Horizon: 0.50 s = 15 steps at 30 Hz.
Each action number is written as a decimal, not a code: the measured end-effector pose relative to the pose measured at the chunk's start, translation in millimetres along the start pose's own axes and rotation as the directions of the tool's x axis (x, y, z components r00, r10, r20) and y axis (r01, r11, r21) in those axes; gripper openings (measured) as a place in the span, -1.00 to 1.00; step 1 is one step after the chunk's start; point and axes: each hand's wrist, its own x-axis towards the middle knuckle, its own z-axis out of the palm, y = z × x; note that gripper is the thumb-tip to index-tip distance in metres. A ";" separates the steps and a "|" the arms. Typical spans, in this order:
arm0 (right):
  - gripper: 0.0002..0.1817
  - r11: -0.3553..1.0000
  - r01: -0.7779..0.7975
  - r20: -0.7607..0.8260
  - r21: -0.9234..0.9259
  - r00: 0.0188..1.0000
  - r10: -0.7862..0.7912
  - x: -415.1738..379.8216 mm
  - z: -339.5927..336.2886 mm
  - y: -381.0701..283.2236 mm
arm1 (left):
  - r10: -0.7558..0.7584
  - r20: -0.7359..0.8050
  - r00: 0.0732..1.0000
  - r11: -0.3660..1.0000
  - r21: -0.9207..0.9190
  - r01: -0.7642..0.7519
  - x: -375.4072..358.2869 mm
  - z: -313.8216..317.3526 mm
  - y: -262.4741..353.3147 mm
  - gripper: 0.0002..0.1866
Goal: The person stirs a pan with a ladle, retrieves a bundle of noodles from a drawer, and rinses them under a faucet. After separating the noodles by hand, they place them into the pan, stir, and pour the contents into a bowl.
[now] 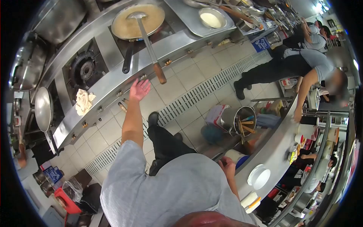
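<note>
My left hand [140,89] reaches toward the stove front, palm up with fingers spread, holding nothing. Just beyond it, the black handle of a frying pan [120,14] and the wooden handle of a metal turner [145,38] stick out over the stove edge. Tan liquid fills the pan, and the turner's blade rests in it. By the counter on my other side, my right hand [228,166] has its fingers curled beside a dark edge; what they grip, if anything, is hidden. A crumpled cream cloth [84,101] lies on the stove edge left of my left hand.
A bowl of pale cream [212,18] sits on a metal tray [189,19]. An unlit burner [87,67] and another frying pan [44,109] are at left. A pot of utensils [245,115] stands below the counter [276,145]. A co-worker [302,68] leans over it.
</note>
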 end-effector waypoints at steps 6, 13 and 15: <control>-0.63 0.995 -0.091 0.006 -0.045 0.996 0.092 36.4 1.0 -46.5 | -0.023 0.149 0.989 0.989 -0.142 0.045 32.1 -17.3 -1.6 -0.65; -0.63 0.992 0.097 0.048 -0.076 0.994 -0.094 70.0 30.4 -90.7 | -0.099 0.128 0.987 0.995 0.004 0.099 36.6 -20.5 15.5 -0.63; -0.63 0.987 0.148 0.080 -0.060 0.986 -0.143 79.6 35.7 -113.1 | -0.107 0.149 0.983 0.994 -0.008 0.109 37.8 -26.1 14.6 -0.63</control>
